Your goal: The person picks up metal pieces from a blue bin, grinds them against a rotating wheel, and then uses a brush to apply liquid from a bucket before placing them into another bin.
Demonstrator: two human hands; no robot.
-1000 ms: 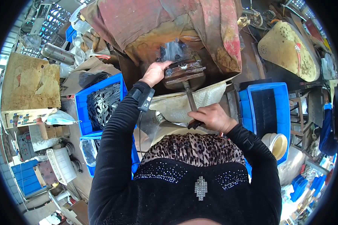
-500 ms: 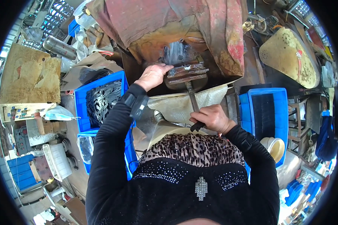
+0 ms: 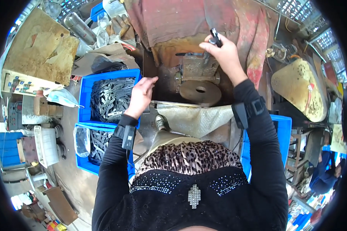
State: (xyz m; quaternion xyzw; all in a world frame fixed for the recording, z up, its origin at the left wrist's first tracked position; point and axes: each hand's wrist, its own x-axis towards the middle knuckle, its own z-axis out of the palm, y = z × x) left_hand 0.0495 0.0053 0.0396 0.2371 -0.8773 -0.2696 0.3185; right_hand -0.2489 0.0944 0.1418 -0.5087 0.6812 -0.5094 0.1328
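Observation:
My right hand [image 3: 227,54] is closed around the black grip of a metal lever [image 3: 207,57], raised at the far side of the machine. Below it, the machine shows a worn, wet-looking metal block [image 3: 199,68] and a round disc [image 3: 209,95] with a hole through it. My left hand [image 3: 141,96] hovers at the machine's left edge, beside a blue bin [image 3: 82,101] of flat, dark metal strips [image 3: 111,98]. Its fingers are loosely bent and apart, with nothing visible in them. What lies behind the block is partly hidden.
A stained red cloth [image 3: 181,23] drapes over the machine. A second blue bin [image 3: 81,163] of strips stands nearer at left, with another blue bin [image 3: 284,133] at right under my forearm. A whitish sheet [image 3: 189,121] hangs in front. A steel flask [image 3: 79,27] lies at far left.
My right hand has swung the lever up and away from my body, tilting the block back and exposing the disc. My left hand has left the block and drawn back leftward. The spray has stopped.

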